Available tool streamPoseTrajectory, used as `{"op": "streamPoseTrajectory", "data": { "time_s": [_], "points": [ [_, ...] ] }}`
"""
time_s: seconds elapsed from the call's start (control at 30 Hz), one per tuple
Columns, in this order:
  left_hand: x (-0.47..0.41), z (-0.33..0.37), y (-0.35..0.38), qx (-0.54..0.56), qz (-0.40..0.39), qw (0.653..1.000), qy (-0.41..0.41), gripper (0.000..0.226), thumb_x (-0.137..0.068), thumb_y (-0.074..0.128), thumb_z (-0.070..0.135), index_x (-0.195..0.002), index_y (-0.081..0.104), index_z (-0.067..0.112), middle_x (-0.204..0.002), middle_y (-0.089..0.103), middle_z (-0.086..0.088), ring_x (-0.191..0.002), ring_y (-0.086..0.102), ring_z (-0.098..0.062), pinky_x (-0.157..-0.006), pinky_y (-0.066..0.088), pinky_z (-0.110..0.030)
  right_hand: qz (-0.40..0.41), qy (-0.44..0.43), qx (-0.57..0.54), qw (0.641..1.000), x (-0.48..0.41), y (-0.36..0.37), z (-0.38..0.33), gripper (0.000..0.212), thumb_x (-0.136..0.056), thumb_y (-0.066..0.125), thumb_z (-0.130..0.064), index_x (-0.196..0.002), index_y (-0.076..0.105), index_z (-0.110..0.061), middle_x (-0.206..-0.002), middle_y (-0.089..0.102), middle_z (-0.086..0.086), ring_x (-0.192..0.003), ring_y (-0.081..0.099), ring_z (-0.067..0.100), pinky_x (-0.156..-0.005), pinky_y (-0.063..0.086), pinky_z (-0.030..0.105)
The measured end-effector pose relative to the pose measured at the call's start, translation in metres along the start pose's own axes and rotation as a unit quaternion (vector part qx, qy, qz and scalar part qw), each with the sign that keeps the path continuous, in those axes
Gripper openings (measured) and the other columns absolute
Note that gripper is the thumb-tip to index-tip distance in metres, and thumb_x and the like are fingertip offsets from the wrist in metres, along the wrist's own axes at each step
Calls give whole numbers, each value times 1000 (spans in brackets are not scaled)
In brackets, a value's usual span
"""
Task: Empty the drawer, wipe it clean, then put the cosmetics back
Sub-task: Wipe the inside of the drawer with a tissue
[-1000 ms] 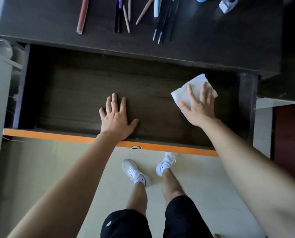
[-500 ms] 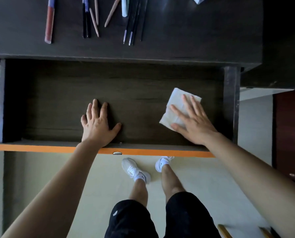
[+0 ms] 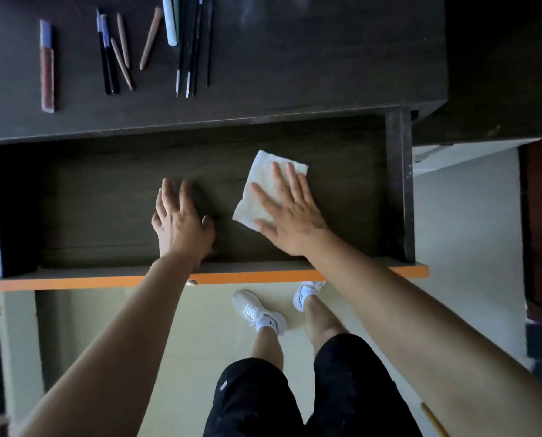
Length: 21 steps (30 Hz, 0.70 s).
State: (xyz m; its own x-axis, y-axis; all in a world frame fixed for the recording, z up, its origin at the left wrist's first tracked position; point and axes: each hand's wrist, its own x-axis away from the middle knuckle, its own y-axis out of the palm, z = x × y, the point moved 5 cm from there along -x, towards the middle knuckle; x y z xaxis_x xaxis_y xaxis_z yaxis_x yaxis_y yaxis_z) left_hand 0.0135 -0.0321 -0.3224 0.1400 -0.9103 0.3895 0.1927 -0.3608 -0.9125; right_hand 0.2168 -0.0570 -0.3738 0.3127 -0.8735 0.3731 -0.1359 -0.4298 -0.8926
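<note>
Drawer (image 3: 395,184) pulled out and emptied; we're mid-wipe, right hand (image 3: 290,212) flat, pressing the white tissue (image 3: 260,184) onto its floor right of centre. Left hand (image 3: 181,220) flat, released, bracing beside it. Next: sweep the left half, then reload cosmetics (image 3: 115,55) from the desktop (image 3: 294,58).

Readable text: none.
White sneakers (image 3: 260,312): small dark marks on the socks, too small to read.
Black shorts (image 3: 294,398): tiny white patch, illegible.
</note>
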Motion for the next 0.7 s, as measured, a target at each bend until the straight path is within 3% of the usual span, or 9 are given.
{"op": "streamPoseTrajectory", "data": {
  "time_s": [0.13,0.3,0.43,0.53,0.7],
  "points": [
    [2,35,8,4,-8,999,36,74,-88,59,24,-151,22,17,-161,4,-14,-148,4,-31,-115,18,-52,-41,-81,36,995,46,9,33,74,-94,32,-66,-157,4,-38,-164,-19,8,-149,-22,32,-123,-7,48],
    [15,54,32,0,-25,998,53,67,-91,52,24,-151,26,15,-162,9,-14,-148,7,-31,-115,16,-53,-56,39,18,998,72,-5,100,74,-95,23,-69,-156,-6,-40,-160,-30,8,-146,-31,31,-122,-9,50],
    [21,52,42,-2,-17,999,49,62,-94,45,22,-152,24,16,-162,8,-13,-148,6,-32,-117,13,-53,-34,117,-25,992,65,-3,85,74,-97,24,-66,-156,-11,-36,-158,-34,12,-144,-34,36,-118,-17,51],
    [21,50,42,-8,-16,998,61,60,-96,43,23,-153,23,17,-162,7,-12,-149,5,-31,-116,12,-52,15,167,-70,983,59,2,61,73,-98,30,-62,-157,-2,-34,-160,-25,16,-146,-25,42,-118,-11,54],
    [22,41,44,-18,-11,996,88,58,-98,41,28,-153,24,19,-162,9,-11,-148,8,-31,-114,15,-52,30,159,-70,984,67,-2,40,74,-97,42,-58,-157,7,-33,-164,-15,16,-149,-12,43,-120,1,53]
  ]
}}
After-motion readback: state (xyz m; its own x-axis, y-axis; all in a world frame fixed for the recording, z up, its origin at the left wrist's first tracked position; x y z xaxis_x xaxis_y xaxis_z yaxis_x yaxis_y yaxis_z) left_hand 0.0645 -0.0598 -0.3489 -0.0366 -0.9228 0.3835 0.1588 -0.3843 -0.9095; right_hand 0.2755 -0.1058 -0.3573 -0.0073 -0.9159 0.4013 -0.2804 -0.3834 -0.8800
